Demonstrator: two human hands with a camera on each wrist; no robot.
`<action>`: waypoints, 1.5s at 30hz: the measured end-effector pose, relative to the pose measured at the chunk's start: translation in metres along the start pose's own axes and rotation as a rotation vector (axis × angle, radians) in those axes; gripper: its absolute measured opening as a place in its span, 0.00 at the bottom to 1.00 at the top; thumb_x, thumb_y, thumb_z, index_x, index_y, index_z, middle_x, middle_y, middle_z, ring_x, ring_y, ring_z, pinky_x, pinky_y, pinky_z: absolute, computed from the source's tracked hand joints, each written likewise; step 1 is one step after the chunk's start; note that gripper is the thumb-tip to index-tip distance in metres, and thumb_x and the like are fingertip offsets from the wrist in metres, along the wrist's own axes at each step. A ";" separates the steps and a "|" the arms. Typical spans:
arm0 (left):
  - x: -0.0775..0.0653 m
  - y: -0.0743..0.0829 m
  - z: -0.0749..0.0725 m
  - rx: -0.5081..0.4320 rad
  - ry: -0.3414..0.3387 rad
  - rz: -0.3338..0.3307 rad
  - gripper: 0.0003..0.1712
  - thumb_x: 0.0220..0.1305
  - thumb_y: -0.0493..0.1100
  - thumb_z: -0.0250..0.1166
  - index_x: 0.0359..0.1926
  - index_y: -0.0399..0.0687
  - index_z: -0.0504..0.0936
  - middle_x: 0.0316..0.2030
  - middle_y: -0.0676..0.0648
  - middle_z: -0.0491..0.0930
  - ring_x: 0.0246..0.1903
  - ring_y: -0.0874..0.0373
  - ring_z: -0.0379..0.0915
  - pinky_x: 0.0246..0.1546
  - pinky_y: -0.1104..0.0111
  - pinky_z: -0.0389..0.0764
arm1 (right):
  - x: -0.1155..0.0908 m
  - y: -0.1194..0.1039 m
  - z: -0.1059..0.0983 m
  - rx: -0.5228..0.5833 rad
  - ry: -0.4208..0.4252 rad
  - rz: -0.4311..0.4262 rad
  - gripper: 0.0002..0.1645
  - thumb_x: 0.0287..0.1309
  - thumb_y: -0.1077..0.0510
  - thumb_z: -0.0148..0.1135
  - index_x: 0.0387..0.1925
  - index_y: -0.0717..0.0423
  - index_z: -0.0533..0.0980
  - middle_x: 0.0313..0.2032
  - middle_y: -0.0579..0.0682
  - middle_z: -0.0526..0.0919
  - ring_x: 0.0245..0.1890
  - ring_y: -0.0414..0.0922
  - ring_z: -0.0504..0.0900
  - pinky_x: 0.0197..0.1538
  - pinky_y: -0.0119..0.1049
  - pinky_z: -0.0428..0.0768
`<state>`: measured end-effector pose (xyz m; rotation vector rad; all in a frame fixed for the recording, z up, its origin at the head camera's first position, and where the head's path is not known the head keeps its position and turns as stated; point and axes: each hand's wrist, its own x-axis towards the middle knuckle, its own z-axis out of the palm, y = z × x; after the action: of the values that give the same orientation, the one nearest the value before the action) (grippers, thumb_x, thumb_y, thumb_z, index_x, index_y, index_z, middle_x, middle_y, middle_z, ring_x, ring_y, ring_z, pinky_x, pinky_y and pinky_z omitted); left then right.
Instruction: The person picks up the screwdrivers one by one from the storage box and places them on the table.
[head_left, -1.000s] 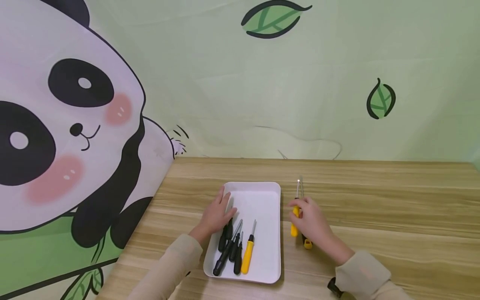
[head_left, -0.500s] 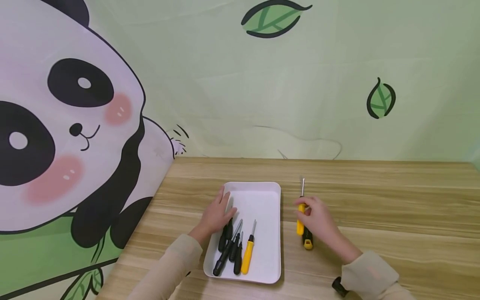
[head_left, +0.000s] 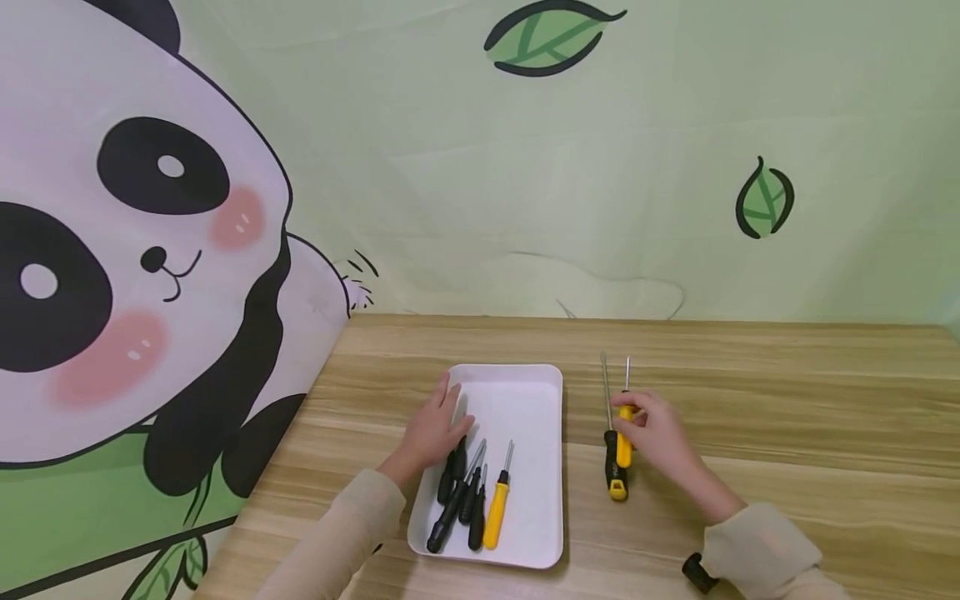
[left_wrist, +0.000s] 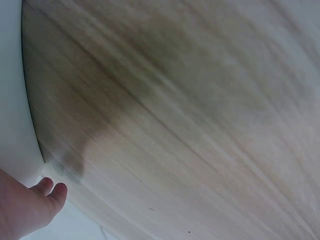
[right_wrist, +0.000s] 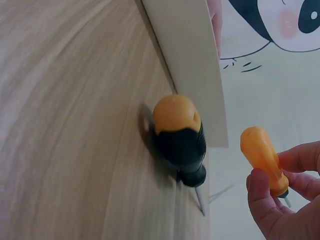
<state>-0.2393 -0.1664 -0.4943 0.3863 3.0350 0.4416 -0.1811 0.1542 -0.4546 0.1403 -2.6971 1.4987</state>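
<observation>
Yellow screwdriver [head_left: 624, 450]: my right hand [head_left: 657, 427] is pinching it, placement seemingly requiring lowering; my straight-fingered left hand [head_left: 431, 432] is touching the tray [head_left: 534, 500].

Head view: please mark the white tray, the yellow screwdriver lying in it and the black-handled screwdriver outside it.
White tray [head_left: 531, 437], head view, bare floor.
Yellow screwdriver [head_left: 496, 514], head view, middle of handle.
Black-handled screwdriver [head_left: 612, 464], head view, black of handle.

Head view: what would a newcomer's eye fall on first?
Most likely the big panda filling the left side. Then the white tray of screwdrivers at lower middle. Right of it, the right hand pinches a yellow screwdriver beside a black-and-yellow one on the table.
</observation>
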 end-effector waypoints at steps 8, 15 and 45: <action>0.000 0.000 0.001 -0.001 0.008 0.007 0.38 0.63 0.58 0.49 0.67 0.42 0.54 0.70 0.42 0.42 0.58 0.43 0.64 0.54 0.53 0.69 | 0.003 0.012 -0.006 -0.020 -0.010 0.021 0.16 0.52 0.67 0.57 0.44 0.68 0.74 0.41 0.64 0.74 0.26 0.43 0.72 0.23 0.24 0.74; 0.000 0.000 0.001 -0.015 0.007 0.003 0.38 0.63 0.57 0.50 0.67 0.41 0.52 0.70 0.42 0.42 0.59 0.44 0.62 0.55 0.53 0.68 | 0.004 0.019 -0.010 -0.020 -0.029 0.025 0.16 0.51 0.69 0.56 0.44 0.69 0.73 0.40 0.64 0.75 0.25 0.43 0.72 0.23 0.25 0.75; 0.002 -0.001 0.002 -0.007 -0.017 -0.032 0.39 0.63 0.58 0.49 0.68 0.44 0.50 0.70 0.45 0.39 0.62 0.45 0.58 0.59 0.54 0.64 | 0.003 0.042 0.001 -0.168 -0.092 0.061 0.13 0.49 0.68 0.59 0.40 0.67 0.77 0.38 0.63 0.80 0.33 0.47 0.75 0.31 0.33 0.74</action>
<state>-0.2412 -0.1664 -0.4967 0.3386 3.0174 0.4451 -0.1885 0.1755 -0.4901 0.1238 -2.9103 1.3026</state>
